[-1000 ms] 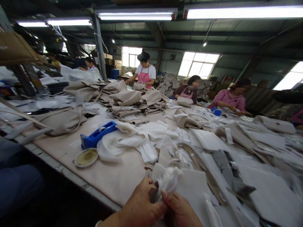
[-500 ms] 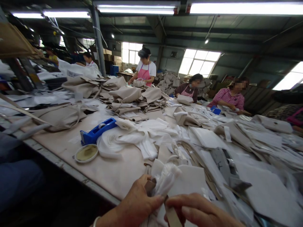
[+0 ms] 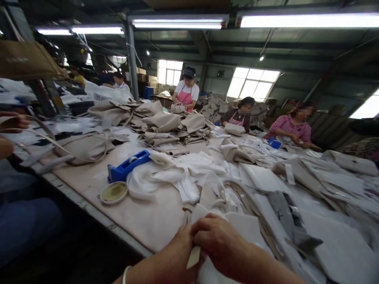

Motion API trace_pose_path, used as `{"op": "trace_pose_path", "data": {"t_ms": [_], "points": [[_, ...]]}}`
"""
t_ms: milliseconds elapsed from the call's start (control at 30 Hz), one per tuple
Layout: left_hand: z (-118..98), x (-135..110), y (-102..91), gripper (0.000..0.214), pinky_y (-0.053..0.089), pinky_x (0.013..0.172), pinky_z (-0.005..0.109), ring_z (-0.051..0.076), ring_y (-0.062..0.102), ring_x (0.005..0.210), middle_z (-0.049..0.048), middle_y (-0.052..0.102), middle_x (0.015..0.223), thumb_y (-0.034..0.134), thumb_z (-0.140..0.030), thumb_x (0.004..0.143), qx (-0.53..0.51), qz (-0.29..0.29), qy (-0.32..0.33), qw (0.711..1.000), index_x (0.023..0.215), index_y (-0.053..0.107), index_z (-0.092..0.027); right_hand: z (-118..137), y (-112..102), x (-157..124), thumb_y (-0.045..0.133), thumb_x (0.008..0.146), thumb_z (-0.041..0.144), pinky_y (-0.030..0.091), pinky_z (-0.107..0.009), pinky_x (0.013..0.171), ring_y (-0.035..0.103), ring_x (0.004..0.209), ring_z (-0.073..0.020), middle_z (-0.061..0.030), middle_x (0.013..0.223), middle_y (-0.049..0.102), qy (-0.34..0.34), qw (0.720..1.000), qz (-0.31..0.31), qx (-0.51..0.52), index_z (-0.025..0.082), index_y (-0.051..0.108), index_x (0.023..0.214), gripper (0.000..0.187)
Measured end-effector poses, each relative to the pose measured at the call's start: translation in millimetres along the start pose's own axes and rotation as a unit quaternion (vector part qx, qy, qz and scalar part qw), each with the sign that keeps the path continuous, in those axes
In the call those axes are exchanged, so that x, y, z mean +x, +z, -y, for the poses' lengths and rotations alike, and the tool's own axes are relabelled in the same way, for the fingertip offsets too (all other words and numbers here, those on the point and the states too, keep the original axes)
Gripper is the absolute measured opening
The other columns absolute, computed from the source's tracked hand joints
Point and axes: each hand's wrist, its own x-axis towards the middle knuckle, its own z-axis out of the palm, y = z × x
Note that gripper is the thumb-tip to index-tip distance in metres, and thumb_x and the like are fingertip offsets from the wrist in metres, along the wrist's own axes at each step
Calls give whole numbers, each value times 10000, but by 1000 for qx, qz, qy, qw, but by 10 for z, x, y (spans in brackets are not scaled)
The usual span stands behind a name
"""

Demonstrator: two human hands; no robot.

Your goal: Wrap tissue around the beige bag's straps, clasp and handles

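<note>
At the table's near edge my two hands meet, fingers pressed close together. My left hand [image 3: 176,250] is closed on a beige strap [image 3: 193,257], whose pale flat end shows below the fingers. My right hand [image 3: 220,240] is closed over the same spot, its fingertips against the left thumb side; it covers most of what they grip. White wrapping [image 3: 211,272] shows beneath the right hand. Just beyond lie a pale flat panel [image 3: 244,227] and a small metal hook [image 3: 187,209].
A blue tape dispenser [image 3: 128,165], a round dish [image 3: 114,192] and a roll of white foam strip [image 3: 145,179] lie ahead. Beige bag pieces [image 3: 166,122] are heaped beyond. A grey dispenser [image 3: 282,213] stands at right. At left, another person's hand [image 3: 13,120] holds a strap. Several co-workers sit or stand around.
My right hand has moved up and left onto the left hand's fingers, covering the white wrapped part. A neighbour's hands have come into view at left. The view has shifted slightly.
</note>
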Motion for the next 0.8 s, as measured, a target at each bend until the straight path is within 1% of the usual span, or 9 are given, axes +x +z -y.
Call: {"op": "trace_pose_path", "data": {"t_ms": [67, 200, 300, 367, 467, 567, 633, 700, 800], "points": [[-29, 0, -15, 450, 401, 1099, 449, 305, 527, 1226, 145, 592, 1290, 571, -214, 828, 31, 29, -14, 999, 1272, 558, -143, -51, 111, -29, 552, 818, 91, 441, -313, 733, 620, 786, -182, -54, 870, 698, 11, 999, -40, 24, 181, 655, 784, 141], [-57, 39, 35, 312, 441, 1045, 356, 240, 573, 1116, 55, 636, 1157, 552, -151, 802, 26, 45, -14, 999, 1093, 653, -199, -83, 227, -122, 509, 903, 124, 449, -264, 684, 611, 758, -157, -52, 824, 670, 38, 978, -165, 120, 179, 649, 766, 204], [-55, 64, 86, 304, 499, 904, 297, 208, 605, 1002, 17, 642, 1100, 641, -218, 774, -3, 27, -48, 998, 1078, 648, -216, -82, 251, -162, 534, 900, 114, 457, -240, 692, 621, 756, -138, -39, 830, 668, 44, 961, -209, 178, 189, 679, 829, 179], [-57, 78, 103, 221, 492, 878, 290, 195, 609, 977, 6, 656, 1051, 594, -282, 852, -4, 17, -30, 999, 1060, 648, -231, -80, 254, -174, 563, 870, 95, 454, -233, 683, 617, 736, -132, -28, 802, 659, 59, 952, -217, 208, 185, 679, 799, 163], [-66, 97, 113, 205, 480, 895, 307, 204, 607, 973, 31, 666, 1023, 520, -296, 912, 20, 29, -12, 999, 1051, 649, -218, -47, 184, -188, 602, 834, 77, 438, -215, 648, 598, 700, -119, -6, 741, 629, 95, 949, -177, 243, 177, 660, 719, 163], [-66, 109, 137, 279, 484, 911, 330, 222, 607, 982, 75, 653, 1102, 530, -308, 902, 32, 32, -41, 998, 1138, 621, -191, 48, -16, -187, 602, 880, 149, 464, -225, 717, 623, 800, -134, -36, 859, 653, 97, 963, -107, 229, 178, 685, 767, 143], [-49, 114, 161, 295, 480, 929, 343, 231, 607, 995, 85, 647, 1140, 524, -294, 891, 40, 26, -42, 998, 1148, 627, -189, 124, -163, -165, 593, 895, 207, 465, -262, 747, 620, 845, -160, -54, 913, 655, 93, 983, -70, 145, 186, 688, 788, 145], [-7, 121, 184, 243, 478, 928, 346, 241, 604, 994, 77, 666, 1092, 527, -264, 869, 45, 26, -14, 999, 1050, 671, -190, 173, -240, -129, 611, 855, 204, 434, -279, 680, 610, 770, -167, -37, 839, 662, 100, 994, -23, 45, 195, 668, 753, 117], [97, 137, 203, 190, 485, 885, 321, 232, 599, 955, 55, 684, 995, 572, -244, 818, 16, 29, 26, 999, 961, 685, -194, 167, -136, -75, 631, 722, 129, 346, -288, 554, 597, 627, -166, -25, 750, 696, 75, 996, 41, -37, 189, 658, 756, 75]]}}
